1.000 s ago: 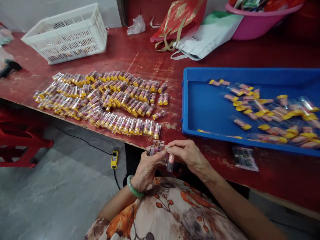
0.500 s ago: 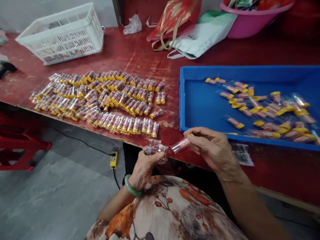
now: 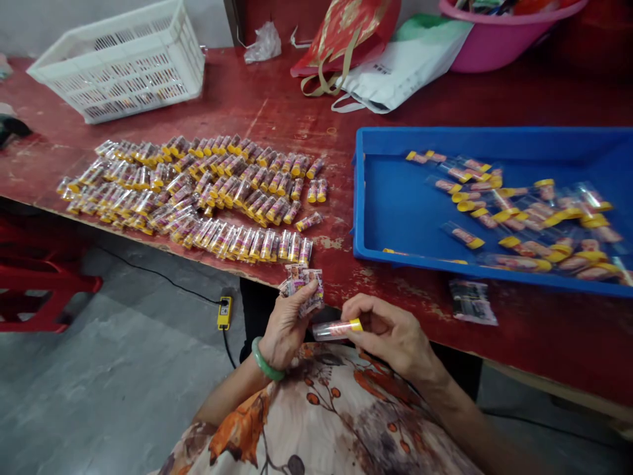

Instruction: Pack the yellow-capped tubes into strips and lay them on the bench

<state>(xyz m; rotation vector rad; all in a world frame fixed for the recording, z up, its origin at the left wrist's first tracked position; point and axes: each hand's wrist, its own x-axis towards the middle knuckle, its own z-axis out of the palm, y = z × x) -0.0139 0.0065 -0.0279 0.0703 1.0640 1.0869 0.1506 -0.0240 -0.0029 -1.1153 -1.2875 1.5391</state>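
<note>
On the left of the desk (image 3: 341, 155), many yellow-ended tubes (image 3: 270, 245) lie in rows. The left hand (image 3: 285, 326) is closed on small packets (image 3: 313, 285). Just beside, the right hand (image 3: 393, 330), fingers curled, pinches one clear tube (image 3: 332, 330) by its yellow end. The step seems to be handling this tube near the packets; the next move, I think, calls for steady pinch. Rightmost, the blue tray (image 3: 388, 211) carries more tubes (image 3: 465, 236).

Red table (image 3: 237, 99), yellow-capped tubes (image 3: 228, 188), blue tray (image 3: 395, 204), white crate (image 3: 133, 80)
</note>
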